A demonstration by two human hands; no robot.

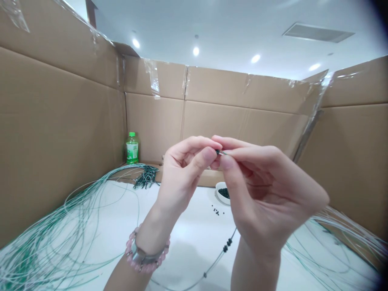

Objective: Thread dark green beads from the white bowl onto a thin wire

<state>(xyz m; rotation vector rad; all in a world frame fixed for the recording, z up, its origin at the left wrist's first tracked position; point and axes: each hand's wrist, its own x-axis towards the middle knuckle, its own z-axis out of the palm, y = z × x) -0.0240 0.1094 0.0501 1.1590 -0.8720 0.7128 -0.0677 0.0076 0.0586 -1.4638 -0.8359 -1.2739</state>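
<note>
My left hand (184, 169) and my right hand (263, 190) are raised in front of me, fingertips almost meeting. Between my left thumb and fingers is a small dark bead (218, 152), partly covered by the fingertips. My right thumb and index finger pinch a thin cord end (223, 153) right beside the bead; whether it passes through the bead I cannot tell. Below my right hand hangs a thin dark cord (216, 263) with several black beads (227, 245) on it, curving along the white table. Its upper part is hidden behind my hand.
A white bowl (218, 197) of dark beads stands behind my right hand, with several loose beads (216, 211) near it. Long green and white strands (75, 218) spread at left, ending in a dark bundle (146, 176). A green bottle (132, 148) stands by cardboard walls (218, 117).
</note>
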